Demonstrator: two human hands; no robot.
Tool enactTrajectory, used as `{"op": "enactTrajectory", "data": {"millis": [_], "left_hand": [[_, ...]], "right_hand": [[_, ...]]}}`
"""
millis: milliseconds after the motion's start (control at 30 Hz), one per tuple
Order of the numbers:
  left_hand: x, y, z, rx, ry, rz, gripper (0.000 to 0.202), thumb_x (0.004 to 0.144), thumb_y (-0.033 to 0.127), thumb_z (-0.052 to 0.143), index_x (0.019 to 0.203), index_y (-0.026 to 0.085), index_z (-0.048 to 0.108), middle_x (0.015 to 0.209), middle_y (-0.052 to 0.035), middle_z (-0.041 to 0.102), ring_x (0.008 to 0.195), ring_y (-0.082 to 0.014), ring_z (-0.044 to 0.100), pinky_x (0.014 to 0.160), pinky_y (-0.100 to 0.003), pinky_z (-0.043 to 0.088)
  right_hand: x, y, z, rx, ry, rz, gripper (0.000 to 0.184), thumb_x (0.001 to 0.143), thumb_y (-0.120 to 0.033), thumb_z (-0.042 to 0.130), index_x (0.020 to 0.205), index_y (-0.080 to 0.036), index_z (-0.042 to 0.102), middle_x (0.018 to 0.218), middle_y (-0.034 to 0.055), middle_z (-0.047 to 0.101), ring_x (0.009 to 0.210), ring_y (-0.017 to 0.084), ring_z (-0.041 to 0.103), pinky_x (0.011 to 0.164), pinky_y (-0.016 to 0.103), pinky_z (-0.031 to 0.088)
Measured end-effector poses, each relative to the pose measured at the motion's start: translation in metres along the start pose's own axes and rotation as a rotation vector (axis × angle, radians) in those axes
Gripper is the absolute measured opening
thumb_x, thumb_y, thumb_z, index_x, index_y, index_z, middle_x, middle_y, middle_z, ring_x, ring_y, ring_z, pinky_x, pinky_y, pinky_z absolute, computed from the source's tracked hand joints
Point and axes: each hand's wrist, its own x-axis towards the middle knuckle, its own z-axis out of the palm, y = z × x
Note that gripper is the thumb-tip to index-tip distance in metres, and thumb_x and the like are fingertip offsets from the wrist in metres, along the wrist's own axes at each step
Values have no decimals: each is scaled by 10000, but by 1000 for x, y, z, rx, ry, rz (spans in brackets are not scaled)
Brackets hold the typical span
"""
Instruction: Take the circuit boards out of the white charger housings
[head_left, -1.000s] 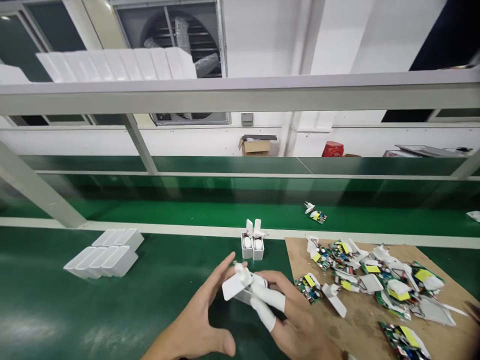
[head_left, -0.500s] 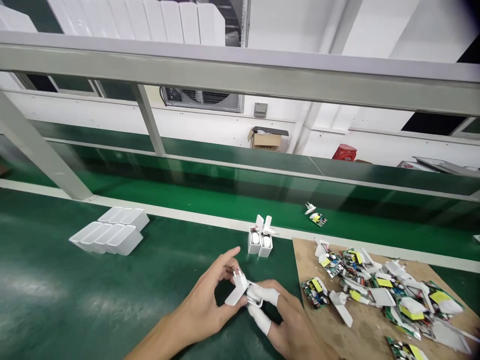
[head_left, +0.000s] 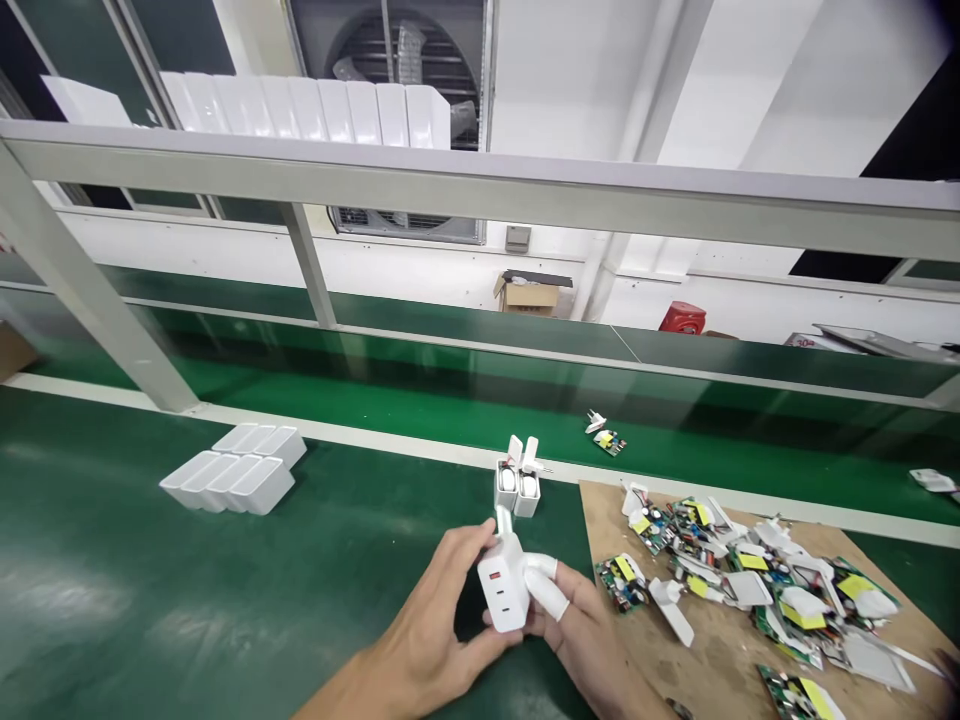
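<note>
A white charger (head_left: 504, 592) is between my two hands, its face with one red-lined port and two small slots turned up toward me. My left hand (head_left: 439, 625) grips it from the left, thumb at the lower edge and fingers near the top. On the other side my right hand (head_left: 581, 625) pinches it, with white covers on two of its digits. A white piece sticks up at the charger's far end. Just beyond stand two open white housings (head_left: 517, 490) with parts inside and their plug covers raised.
Several empty white housings (head_left: 240, 475) lie in rows at left. A brown board (head_left: 720, 660) at right carries a heap of circuit boards (head_left: 750, 565) with plug covers. Behind a pale rail, the green belt (head_left: 420, 410) bears a circuit board (head_left: 610, 442) and a plug cover (head_left: 595, 421).
The charger has been turned: its ported face now shows instead of the open end with the plug cover. The view has tilted upward. Pieces on the belt have shifted left.
</note>
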Motion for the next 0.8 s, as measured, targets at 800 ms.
{"op": "enactTrajectory", "data": {"millis": [800], "left_hand": [[81, -62, -31, -31, 124, -424, 858, 754, 327, 808, 1511, 218, 419, 1309, -115, 656, 1019, -253, 670, 991, -466, 552]], "right_hand": [[-7, 6, -13, -1133, 28, -850, 377, 991, -141, 549, 1346, -251, 611, 1319, 105, 709, 1152, 200, 741, 1032, 259, 578]]}}
